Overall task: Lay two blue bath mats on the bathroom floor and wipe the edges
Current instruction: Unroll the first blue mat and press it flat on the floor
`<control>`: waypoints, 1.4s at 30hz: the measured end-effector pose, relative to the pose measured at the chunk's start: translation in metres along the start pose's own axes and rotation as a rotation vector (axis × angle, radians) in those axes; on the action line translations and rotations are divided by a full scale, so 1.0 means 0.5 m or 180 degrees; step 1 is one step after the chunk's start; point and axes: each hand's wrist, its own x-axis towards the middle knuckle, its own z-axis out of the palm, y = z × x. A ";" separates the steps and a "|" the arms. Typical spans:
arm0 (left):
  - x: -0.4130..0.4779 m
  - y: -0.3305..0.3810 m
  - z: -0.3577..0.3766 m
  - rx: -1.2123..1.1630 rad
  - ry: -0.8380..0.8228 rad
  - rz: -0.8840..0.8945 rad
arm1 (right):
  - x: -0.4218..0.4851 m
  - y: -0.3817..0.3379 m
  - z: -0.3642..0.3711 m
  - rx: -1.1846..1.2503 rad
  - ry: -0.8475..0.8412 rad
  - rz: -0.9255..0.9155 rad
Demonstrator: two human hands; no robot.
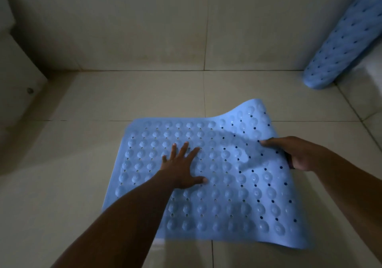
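**Fingers (183,150) pressing flat on the mat (227,201) while its right edge is being held up**

The left hand (182,164) is lying palm down near the middle of the mat. Its fingers are spreading out straight and the thumb is pointing off to the side. It is gripping nothing, only pressing on the bumpy surface.

The right hand (297,154) is gripping the mat's right edge. One digit is lying on top and the rest are curling round the edge, mostly out of sight.

On that side the mat is rising off the floor (124,96) in a wave, with its far right corner curling upward. The left part is lying flat on the tiles.

The mat is light blue, covered in round bumps and small holes. It is sitting in the middle of the floor, close to the person and well apart from the wall (144,19).

A second mat (341,46), the same blue, is standing rolled up at the far right. It is tilting, with its lower end resting on the floor just beside something white that I cannot make out.

At the left a pale fixture is standing by the wall, carrying a small round knob (30,90). The light is dim, and the hands are throwing a soft shadow across the mat.
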 end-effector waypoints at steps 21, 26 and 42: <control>0.015 0.051 0.032 0.0339 -0.0130 -0.0358 | 0.062 0.205 -0.006 -0.2597 0.1789 0.0261; 0.016 0.053 0.046 0.0452 -0.0037 -0.0376 | 0.060 0.247 -0.001 -0.2929 0.1664 0.0135; -0.004 0.046 0.085 0.0167 0.0166 -0.0407 | 0.056 0.318 0.017 -0.3236 0.2280 -0.0315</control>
